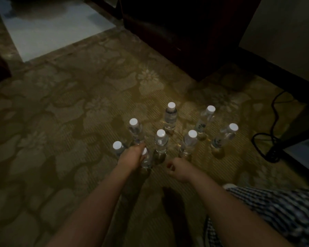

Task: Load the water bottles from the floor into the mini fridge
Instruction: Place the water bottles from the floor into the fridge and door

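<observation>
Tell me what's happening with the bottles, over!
Left hand grips nearest bottle. Right hand empty, loosely curled. All eight bottles upright on carpet. Cable off right, clear of them.

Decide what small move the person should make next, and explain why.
Probably lift the nearest clear plastic water bottle with a white cap straight up: the left hand seems curled round its neck, while the right hand hangs loosely curled, holding nothing. Other upright bottles stand close, so a straight lift should avoid toppling them.
</observation>
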### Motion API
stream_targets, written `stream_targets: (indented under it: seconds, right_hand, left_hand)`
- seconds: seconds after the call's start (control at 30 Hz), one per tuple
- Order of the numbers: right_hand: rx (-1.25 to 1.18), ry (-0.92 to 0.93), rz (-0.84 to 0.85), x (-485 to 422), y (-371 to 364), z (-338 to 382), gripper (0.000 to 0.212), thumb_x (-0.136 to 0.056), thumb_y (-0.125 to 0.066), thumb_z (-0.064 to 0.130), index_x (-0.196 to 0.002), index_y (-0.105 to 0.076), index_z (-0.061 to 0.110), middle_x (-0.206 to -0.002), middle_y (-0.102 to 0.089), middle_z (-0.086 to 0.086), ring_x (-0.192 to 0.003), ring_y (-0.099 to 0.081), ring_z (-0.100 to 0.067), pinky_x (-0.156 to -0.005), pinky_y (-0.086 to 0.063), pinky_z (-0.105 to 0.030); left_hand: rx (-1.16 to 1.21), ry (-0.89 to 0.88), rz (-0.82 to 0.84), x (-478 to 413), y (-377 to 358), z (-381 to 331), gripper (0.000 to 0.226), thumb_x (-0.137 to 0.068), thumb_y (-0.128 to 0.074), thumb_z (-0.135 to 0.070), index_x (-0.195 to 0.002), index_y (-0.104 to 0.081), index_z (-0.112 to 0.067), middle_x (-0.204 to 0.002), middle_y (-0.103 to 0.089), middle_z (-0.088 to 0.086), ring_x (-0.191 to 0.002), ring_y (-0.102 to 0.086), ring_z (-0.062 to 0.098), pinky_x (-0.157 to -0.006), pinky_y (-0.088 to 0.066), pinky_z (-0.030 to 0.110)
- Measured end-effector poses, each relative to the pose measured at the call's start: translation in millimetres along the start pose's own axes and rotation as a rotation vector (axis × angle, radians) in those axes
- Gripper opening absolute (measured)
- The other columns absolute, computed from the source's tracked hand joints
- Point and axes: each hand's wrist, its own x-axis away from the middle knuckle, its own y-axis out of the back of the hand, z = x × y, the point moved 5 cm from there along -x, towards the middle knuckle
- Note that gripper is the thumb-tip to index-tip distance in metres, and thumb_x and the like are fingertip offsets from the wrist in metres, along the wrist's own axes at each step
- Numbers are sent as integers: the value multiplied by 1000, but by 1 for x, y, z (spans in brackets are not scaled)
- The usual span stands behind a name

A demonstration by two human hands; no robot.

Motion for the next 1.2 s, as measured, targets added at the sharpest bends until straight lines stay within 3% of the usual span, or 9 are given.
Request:
stream_targets:
  seconds: [0.23,0.43,0.53,0.63,0.77,0.93,1.07,1.2]
  right_hand:
    - [-37,-14,-13,0,1,1,31,-90,-57,18,-120,-59,14,-123,-60,-8,-111,-58,-22,-96,-49,-37]
    - [-165,-2,-63,13,7,3,43,-85,-63,18,-127,-51,20,-128,-56,-5,-118,-54,-22,-100,-46,-39]
    - [-262,31,-178,23,17,2,60,-78,-71,20,-131,-44,28,-133,-52,1,-121,-51,-20,-101,-45,-39]
    - [-343,103,-308,42,38,2,72,-73,-76,21,-135,-39,29,-136,-49,5,-125,-49,-16,-102,-44,-37]
    - [-413,150,-421,71,68,-8,72,-73,-76,21,-134,-40,30,-131,-53,6,-122,-51,-13,-101,-46,-40]
    - [-379,191,-515,110,112,-26,70,-69,-79,32,-129,-43,33,-126,-58,8,-116,-55,-11,-98,-49,-39]
    - [-278,214,-584,151,157,-40,74,-65,-80,44,-128,-43,29,-119,-61,6,-106,-60,-13,-91,-52,-40]
    - [-195,201,-686,197,201,-54,76,-65,-78,50,-129,-42,28,-119,-61,7,-107,-59,-14,-90,-52,-40]
  left_hand:
    - [-53,-24,12,3,2,-7,38,-90,-54,-29,-126,-48,-19,-120,-62,8,-109,-60,24,-90,-48,36]
    - [66,-115,-122,22,25,-35,32,-86,-59,-33,-114,-59,-17,-106,-67,2,-98,-63,16,-87,-53,38]
    - [81,-210,-160,30,49,-60,26,-86,-61,-34,-105,-61,-17,-90,-66,-4,-85,-63,12,-73,-53,30]
    - [81,-295,-192,37,78,-91,14,-84,-63,-34,-92,-60,-23,-71,-53,-14,-69,-53,1,-57,-36,13]
    - [81,-387,-217,51,113,-140,20,-83,-63,-39,-84,-59,-20,-76,-62,-5,-71,-58,11,-61,-44,23]
    - [48,-521,-326,66,142,-201,23,-81,-64,-43,-76,-55,-22,-67,-56,-9,-65,-56,9,-54,-39,19]
    - [47,-618,-447,76,166,-254,32,-77,-66,-47,-79,-61,-16,-72,-64,-1,-66,-59,15,-61,-51,38]
    - [50,-701,-551,90,185,-308,37,-75,-67,-52,-76,-61,-15,-68,-63,-1,-64,-58,16,-61,-49,38]
